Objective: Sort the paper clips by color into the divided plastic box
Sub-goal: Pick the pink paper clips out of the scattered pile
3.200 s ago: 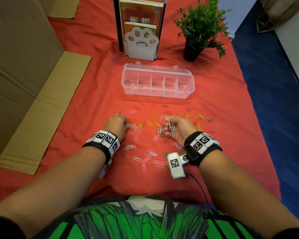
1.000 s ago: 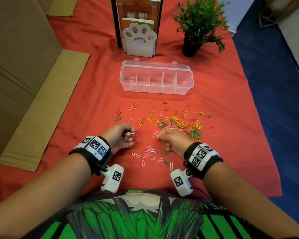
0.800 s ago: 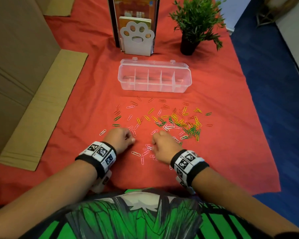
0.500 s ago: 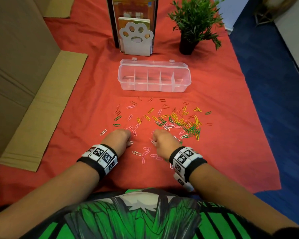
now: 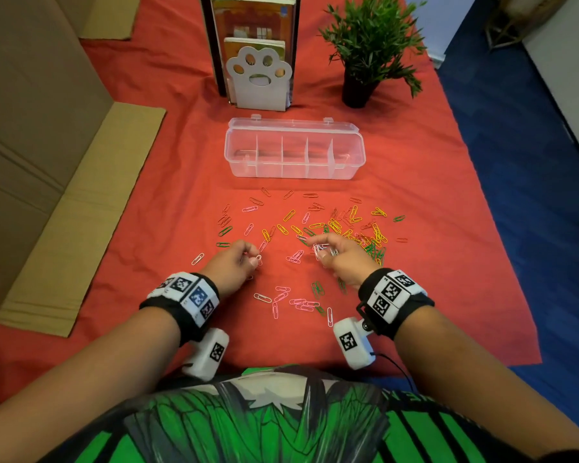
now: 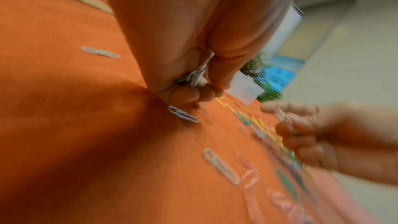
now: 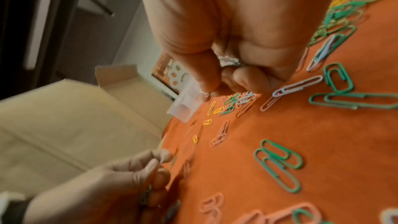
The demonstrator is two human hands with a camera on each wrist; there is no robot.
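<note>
The clear divided box (image 5: 295,168) stands open past a scatter of coloured paper clips (image 5: 335,225) on the red cloth; its compartments look empty. My left hand (image 5: 253,259) pinches a few white clips (image 6: 197,75) just above the cloth, left of the scatter. A loose white clip (image 6: 183,114) lies under its fingertips. My right hand (image 5: 321,250) grips a bunch of white clips (image 7: 229,60) at the near edge of the pile. Green clips (image 7: 277,164) and pink clips (image 5: 301,302) lie between my wrists.
A paw-shaped bookend with books (image 5: 259,78) and a potted plant (image 5: 365,51) stand behind the box. Flattened cardboard (image 5: 30,128) lines the left side. The cloth ends at the right over blue floor (image 5: 532,195).
Both hands have lifted off the cloth and turned, with clips in their fingers. The right hand has shifted forward and right towards the pile.
</note>
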